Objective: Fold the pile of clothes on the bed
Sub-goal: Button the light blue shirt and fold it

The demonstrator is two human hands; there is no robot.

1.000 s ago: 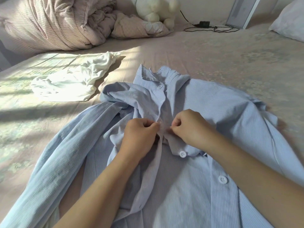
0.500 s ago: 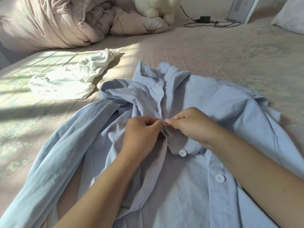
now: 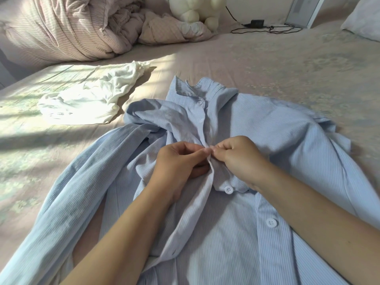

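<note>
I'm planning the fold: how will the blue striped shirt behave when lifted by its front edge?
The blue striped shirt is probably floppy: it wrinkles and bunches where both hands pinch it. It looks thin, so likely light. Its loose sleeve would probably trail and drag.

A light blue striped shirt [image 3: 267, 140] lies front-up on the bed [image 3: 287, 64], collar away from the camera. The left hand [image 3: 178, 161] and right hand [image 3: 238, 157] meet at the front placket, each pinching the fabric, fingertips touching. Two white buttons below the hands stand undone. A crumpled white garment [image 3: 90, 99] lies to the left, apart from the shirt. A bundled duvet [image 3: 67, 27], plush toy [image 3: 197, 11] and black cable [image 3: 265, 28] occupy the far side.
</note>
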